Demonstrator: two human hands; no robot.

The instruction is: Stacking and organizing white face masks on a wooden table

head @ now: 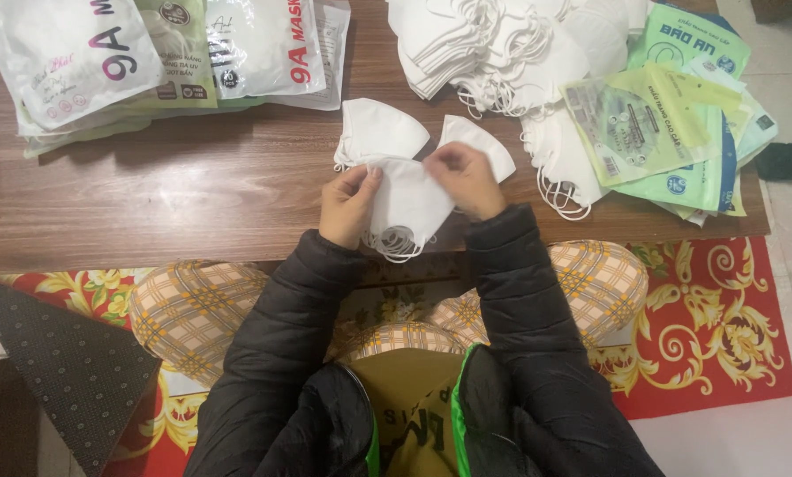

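Both my hands hold a white folded face mask (409,203) over the near edge of the low wooden table (193,194). My left hand (347,205) pinches its left side, and my right hand (467,179) grips its upper right corner. The mask's ear loops (396,243) hang below it. Two more white masks lie flat on the table just behind: one (378,131) to the left and one (480,141) partly under my right hand.
A heap of white masks (493,44) sits at the back middle. White printed plastic bags (149,53) lie at the back left, green and yellow mask packets (678,115) at the right. A red patterned carpet (723,327) is under my crossed legs.
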